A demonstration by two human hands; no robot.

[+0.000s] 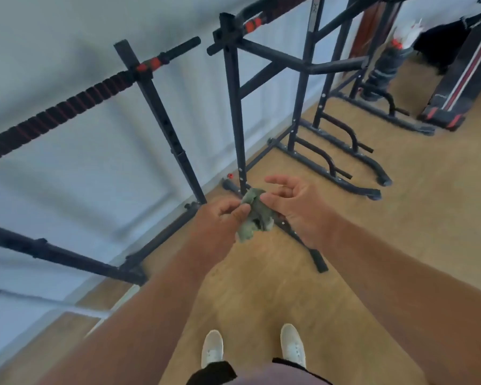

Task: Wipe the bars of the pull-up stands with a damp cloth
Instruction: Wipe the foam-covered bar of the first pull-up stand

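A crumpled grey-green cloth hangs between my two hands at the middle of the view. My left hand pinches its left side with thumb and fingers. My right hand touches the cloth's right side with its thumb, while its fingers are spread and loosely bent above. Two black pull-up stands rise ahead along the wall: the nearer stand on the left has a padded black-and-red top bar, and the farther stand has cross bars. Neither hand touches a bar.
The stands' floor feet and low handles stretch across the tan floor ahead. A black-and-red bench and dark bags stand at the far right. A pale wall runs along the left. My white shoes are below.
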